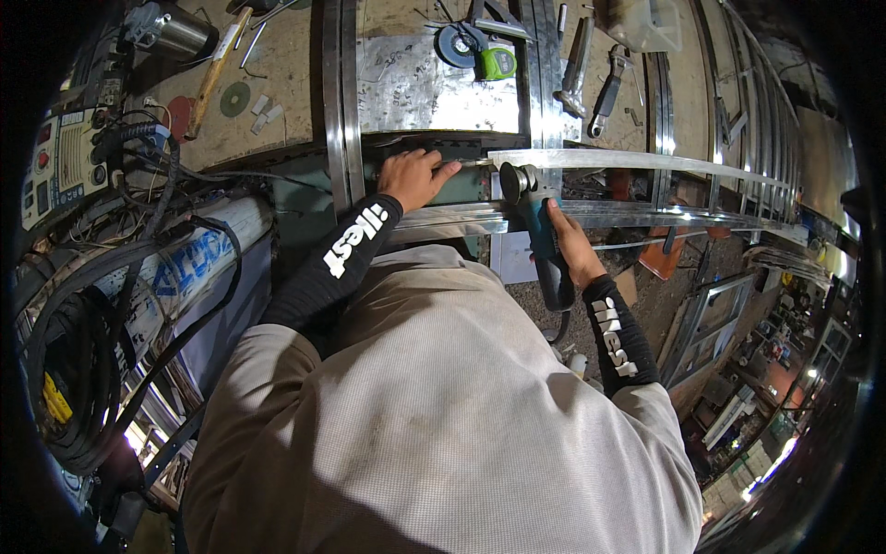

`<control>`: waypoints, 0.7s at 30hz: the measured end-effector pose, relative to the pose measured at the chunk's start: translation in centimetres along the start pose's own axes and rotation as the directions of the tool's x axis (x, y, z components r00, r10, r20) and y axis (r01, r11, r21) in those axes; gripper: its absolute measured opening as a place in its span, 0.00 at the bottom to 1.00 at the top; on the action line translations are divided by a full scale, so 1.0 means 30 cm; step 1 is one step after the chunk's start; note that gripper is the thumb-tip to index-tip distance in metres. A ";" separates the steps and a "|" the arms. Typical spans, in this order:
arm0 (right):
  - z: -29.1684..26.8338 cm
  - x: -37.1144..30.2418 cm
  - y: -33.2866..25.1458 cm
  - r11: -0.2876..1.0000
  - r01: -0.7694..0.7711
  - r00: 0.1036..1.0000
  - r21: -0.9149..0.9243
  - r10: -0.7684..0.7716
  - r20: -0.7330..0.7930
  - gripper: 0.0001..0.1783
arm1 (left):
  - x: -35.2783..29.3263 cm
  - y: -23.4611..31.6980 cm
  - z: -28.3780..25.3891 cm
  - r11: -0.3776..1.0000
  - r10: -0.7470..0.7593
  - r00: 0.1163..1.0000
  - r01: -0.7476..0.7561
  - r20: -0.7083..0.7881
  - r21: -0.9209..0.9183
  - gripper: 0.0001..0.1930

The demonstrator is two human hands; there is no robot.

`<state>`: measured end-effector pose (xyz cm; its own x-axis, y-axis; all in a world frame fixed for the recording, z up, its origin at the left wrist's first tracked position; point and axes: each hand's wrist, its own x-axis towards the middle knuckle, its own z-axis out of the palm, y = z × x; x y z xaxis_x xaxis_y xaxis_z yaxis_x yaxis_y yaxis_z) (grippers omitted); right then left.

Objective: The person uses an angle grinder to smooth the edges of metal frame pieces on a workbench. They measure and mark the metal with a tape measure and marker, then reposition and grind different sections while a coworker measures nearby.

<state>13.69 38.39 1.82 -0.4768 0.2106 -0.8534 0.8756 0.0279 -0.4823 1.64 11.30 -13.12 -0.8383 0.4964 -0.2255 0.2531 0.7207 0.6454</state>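
My right hand [574,245] is wrapped round the body of a teal and black angle grinder [543,242]. The grinder's disc [513,183] faces left, close to the end of a long shiny metal bar [628,161]. Left of that bar end is my left hand [413,179], its fingers curled and its thumb pointing right. A thin piece runs from the thumb towards the bar end; what the fingers close on is hidden. Below the hands, square metal tubes [452,222] lie crosswise.
On the bench lie a green tape measure [498,63], a cutting disc [459,44], an adjustable wrench [609,92] and a wooden-handled hammer [218,74]. At the left stand a welding machine [66,166], looped black cables [55,323] and a white gas cylinder [208,245].
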 end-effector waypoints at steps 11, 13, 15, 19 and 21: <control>-0.010 0.013 0.003 1.000 -0.018 1.000 -0.010 0.018 0.018 0.47 | 0.004 -0.006 -0.004 1.000 0.003 1.000 -0.003 0.014 -0.009 0.30; -0.009 0.014 0.002 1.000 -0.018 1.000 -0.011 0.018 0.023 0.47 | 0.005 -0.005 -0.006 1.000 0.003 1.000 -0.003 0.017 -0.006 0.30; -0.008 0.013 0.001 1.000 -0.014 1.000 -0.011 0.014 0.019 0.48 | 0.004 -0.004 -0.007 1.000 0.007 1.000 -0.007 0.003 -0.004 0.30; -0.007 0.013 0.002 1.000 -0.013 1.000 -0.005 0.013 0.007 0.48 | 0.004 -0.002 -0.007 1.000 0.007 1.000 -0.007 0.000 0.000 0.31; -0.008 0.015 0.002 1.000 -0.019 1.000 -0.005 0.019 0.009 0.49 | 0.005 -0.002 -0.007 1.000 0.006 1.000 -0.006 0.004 -0.004 0.31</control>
<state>13.55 38.71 1.45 -0.4604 0.2022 -0.8644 0.8850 0.0290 -0.4647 1.39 11.22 -13.04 -0.8346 0.5028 -0.2248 0.2564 0.7160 0.6493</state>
